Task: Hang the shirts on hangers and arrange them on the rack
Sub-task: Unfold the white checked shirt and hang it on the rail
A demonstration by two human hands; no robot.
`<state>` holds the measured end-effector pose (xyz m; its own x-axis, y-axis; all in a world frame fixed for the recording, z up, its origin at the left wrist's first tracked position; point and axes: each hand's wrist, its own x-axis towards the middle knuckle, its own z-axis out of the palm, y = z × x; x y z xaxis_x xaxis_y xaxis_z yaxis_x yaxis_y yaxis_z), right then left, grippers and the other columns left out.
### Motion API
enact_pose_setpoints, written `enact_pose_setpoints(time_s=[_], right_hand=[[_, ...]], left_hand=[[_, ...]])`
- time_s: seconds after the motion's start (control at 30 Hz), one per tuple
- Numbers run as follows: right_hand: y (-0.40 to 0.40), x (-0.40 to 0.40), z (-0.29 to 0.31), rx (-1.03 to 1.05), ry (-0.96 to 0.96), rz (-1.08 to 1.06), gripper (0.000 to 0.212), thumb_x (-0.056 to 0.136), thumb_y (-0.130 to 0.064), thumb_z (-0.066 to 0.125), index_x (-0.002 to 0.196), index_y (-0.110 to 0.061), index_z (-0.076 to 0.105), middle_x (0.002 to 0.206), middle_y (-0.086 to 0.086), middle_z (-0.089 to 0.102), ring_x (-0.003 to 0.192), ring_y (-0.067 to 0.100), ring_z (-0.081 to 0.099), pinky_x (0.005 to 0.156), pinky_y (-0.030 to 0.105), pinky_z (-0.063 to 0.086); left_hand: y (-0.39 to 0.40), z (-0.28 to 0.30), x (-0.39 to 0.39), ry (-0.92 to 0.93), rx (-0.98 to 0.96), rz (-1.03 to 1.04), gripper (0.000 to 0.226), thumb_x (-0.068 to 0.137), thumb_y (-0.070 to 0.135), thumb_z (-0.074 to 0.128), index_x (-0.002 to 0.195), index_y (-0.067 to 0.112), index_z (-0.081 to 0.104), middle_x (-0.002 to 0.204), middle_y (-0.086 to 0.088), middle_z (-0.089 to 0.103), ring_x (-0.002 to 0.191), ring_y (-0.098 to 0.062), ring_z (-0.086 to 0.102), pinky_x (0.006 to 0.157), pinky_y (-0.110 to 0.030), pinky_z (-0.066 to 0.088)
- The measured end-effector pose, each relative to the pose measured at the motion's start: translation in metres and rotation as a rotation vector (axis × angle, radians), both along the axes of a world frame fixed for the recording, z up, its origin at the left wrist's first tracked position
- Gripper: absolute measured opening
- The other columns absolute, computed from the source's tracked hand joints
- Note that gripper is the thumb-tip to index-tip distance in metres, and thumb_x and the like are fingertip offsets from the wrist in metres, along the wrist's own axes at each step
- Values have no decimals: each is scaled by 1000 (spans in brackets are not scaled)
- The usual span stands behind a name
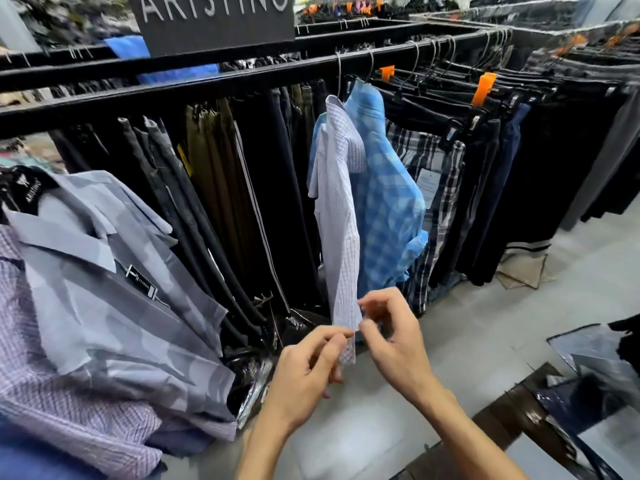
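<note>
Black rack (242,81): long horizontal rail running left to right across the room, packed with dark trousers (214,188) hanging below it. A dark sign (214,19) with pale lettering stands above the rail, top cut off by the frame edge.

Pile of shirts (104,306), lower left: a grey-blue one lies on top, collar up, with a small black tag clipped at the front; a lilac checked one lies under it, nearer the observer.

Blue checked shirt (384,202): hangs on the rail on a wire hanger, right of the trousers. Plaid garment (433,188) hangs just beside it on the right, with a white paper label showing.

White checked shirt (341,216): hangs on its own wire hanger (338,74) directly in front of the blue one, touching it, collar at the top, body hanging straight down.

Orange clips (483,88): two on the hangers further right, well apart.

Left hand (304,372): thumb and forefinger pinch the lower front edge of the white checked shirt; other fingers curled under.

Right hand (394,337): thumb and forefinger pinch the same hem from the right, just beside the left fingertips; remaining fingers loosely bent. Whether a button sits between them cannot be told.
</note>
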<state>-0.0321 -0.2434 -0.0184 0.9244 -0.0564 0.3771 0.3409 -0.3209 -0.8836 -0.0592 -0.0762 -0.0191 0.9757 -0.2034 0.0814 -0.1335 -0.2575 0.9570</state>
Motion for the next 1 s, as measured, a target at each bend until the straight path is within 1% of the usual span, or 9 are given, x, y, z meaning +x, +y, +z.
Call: enact_pose_setpoints(time_s=[0.13,0.27,0.37,0.43,0.53,0.6,0.7,0.83,1.0], right_hand=[[2,19,29,-88,-103,-29,35,84,8,71,105,-19,64,102,-1,54,86,15,60,80,17,47],[-4,73,53,-261,-94,-102,37,83,-13,79,115,-21,63,110,-2,46,94,7,55,86,14,46],[-9,116,65,-398,-50,-90,47,83,-35,81,124,-24,60,115,-6,43,95,6,54,83,11,44],[-11,141,73,-470,-59,-80,50,82,-48,79,124,-28,60,116,-8,44,95,6,56,82,18,47],[-15,173,83,-506,-97,-82,40,80,-55,77,112,-34,65,109,-14,49,87,2,58,76,28,50],[-18,197,90,-512,-125,-33,29,80,-47,78,103,-33,68,100,-16,53,80,0,58,75,32,52],[-32,231,100,-570,-184,-5,19,81,-27,79,99,-28,71,92,-11,53,74,3,58,74,35,53],[-49,271,112,-499,-122,31,38,80,-17,82,112,-22,61,103,-3,59,72,6,64,73,23,54],[-58,301,125,-450,-3,220,71,79,-25,86,139,-26,48,118,-14,64,68,2,69,72,13,53]], left_hand=[[1,10,20,-19,-49,38,17,102,24,58,100,34,71,68,-2,66,56,-11,58,55,-29,49],[-4,14,60,-208,-14,106,20,99,14,62,110,29,71,104,7,69,98,-14,69,87,-40,56],[-12,15,97,-280,38,70,29,98,15,59,125,25,66,125,11,58,121,-16,60,103,-41,50],[-17,20,124,-331,68,86,33,97,16,56,129,20,63,130,10,55,128,-13,54,108,-42,47],[-24,34,161,-352,60,124,27,94,6,53,116,14,65,122,5,60,119,-8,57,105,-39,48],[-32,46,181,-294,47,97,22,93,0,51,104,14,64,110,4,64,105,-8,61,98,-37,49],[-42,56,207,-284,90,-19,26,92,-3,50,103,14,66,113,5,65,110,-6,60,103,-32,47],[-42,61,251,-261,71,3,27,93,-4,54,109,12,69,121,6,67,116,1,60,106,-21,44],[-31,79,300,-323,8,157,29,95,-4,55,111,16,68,117,6,70,111,-1,64,100,-18,47]])
